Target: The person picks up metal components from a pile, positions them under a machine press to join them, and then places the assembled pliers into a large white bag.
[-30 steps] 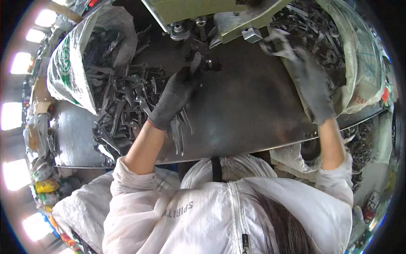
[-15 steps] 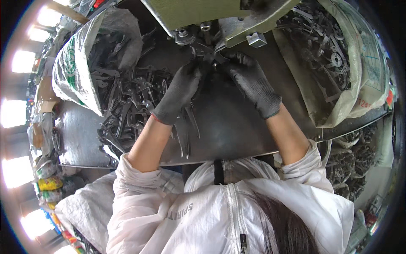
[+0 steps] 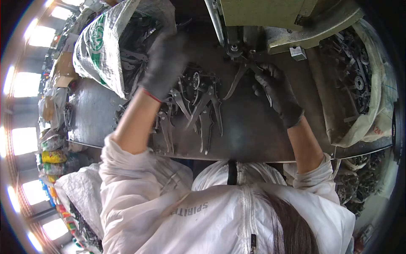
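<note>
My right hand (image 3: 277, 91), in a dark grey glove, is closed around one handle of a pair of bare metal pruning shears (image 3: 237, 80). The other curved handle points down and left, and the upper end sits under the press head (image 3: 234, 50). My left hand (image 3: 165, 63), gloved the same way, is over the mouth of the left white sack (image 3: 99, 53), its fingers smeared by motion. Whether it holds anything cannot be made out. Below it, several similar pruning shears (image 3: 206, 108) lie in a pile on the dark metal table (image 3: 253, 131).
The green machine body (image 3: 264, 15) overhangs the far side of the table. At the right stands an open sack (image 3: 338, 122) of flat metal parts (image 3: 358, 82). A small pale metal block (image 3: 298, 53) is under the machine. More metal parts (image 3: 353, 178) sit below the table's right edge.
My left hand has left the machine and swung left toward the sack. The right hand stays by the machine, gripping the shears' handle. The whole view has shifted, moving the scene rightward.
</note>
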Demonstrator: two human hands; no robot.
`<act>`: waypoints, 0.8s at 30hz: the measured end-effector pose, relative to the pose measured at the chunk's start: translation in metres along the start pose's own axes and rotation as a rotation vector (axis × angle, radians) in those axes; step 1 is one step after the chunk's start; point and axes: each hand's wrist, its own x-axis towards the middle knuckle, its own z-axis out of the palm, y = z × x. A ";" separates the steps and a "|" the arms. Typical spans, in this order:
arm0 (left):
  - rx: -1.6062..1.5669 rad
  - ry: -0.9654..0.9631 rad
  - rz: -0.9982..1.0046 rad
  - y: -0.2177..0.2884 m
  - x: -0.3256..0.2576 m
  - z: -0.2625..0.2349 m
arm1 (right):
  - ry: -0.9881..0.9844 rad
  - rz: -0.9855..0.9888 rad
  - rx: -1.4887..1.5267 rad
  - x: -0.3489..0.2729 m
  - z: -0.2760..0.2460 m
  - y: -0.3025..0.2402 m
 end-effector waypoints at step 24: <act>-0.042 -0.232 -0.108 0.029 -0.006 -0.067 | -0.042 0.130 0.055 -0.020 -0.004 -0.008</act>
